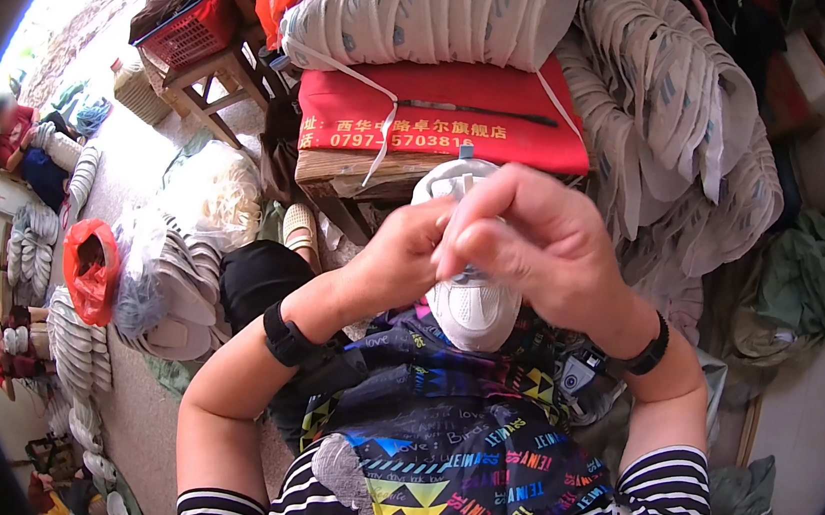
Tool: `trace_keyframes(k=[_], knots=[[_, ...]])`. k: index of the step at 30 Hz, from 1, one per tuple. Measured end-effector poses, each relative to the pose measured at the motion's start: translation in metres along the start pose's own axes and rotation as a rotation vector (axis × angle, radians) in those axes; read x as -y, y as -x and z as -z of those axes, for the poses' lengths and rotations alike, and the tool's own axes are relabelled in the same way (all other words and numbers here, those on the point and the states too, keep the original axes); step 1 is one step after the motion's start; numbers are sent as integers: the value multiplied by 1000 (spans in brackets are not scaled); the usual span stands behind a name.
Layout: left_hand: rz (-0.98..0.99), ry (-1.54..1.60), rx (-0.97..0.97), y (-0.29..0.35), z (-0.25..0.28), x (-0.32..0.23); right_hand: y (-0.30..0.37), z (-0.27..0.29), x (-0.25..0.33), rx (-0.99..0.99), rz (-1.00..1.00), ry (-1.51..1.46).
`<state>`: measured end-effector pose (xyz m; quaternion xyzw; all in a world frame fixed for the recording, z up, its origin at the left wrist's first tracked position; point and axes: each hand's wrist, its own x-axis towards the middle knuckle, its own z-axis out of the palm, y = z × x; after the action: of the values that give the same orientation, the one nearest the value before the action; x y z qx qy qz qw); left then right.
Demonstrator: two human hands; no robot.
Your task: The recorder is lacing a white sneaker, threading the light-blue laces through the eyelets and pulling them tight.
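Though the white shoe (472, 316) looks formed, work seems unfinished; left hand (401, 251) and right hand (547, 240) curl their fingers, pinching what is unclear.

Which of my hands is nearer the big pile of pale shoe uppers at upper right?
Right. Your right hand is below and left of the pile; your left hand is farther left.

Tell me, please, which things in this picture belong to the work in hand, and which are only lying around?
Belonging to the work:
white shoe
left hand and right hand, both at the shoe
row of pale shoe parts behind it, probably

Only lying around, it seems:
red basket
orange bag at the left
green cloth at the right
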<state>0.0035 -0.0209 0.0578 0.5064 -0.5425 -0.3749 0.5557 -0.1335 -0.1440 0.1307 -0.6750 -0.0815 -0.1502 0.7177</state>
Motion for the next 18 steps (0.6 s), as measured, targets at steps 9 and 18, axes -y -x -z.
trace_keyframes(k=[9,18], knots=[[125,295,-488,10,17,10,11,50,-12,-353,-55,-72],[96,940,-608,31,45,13,39,113,-49,-559,-85,583]])
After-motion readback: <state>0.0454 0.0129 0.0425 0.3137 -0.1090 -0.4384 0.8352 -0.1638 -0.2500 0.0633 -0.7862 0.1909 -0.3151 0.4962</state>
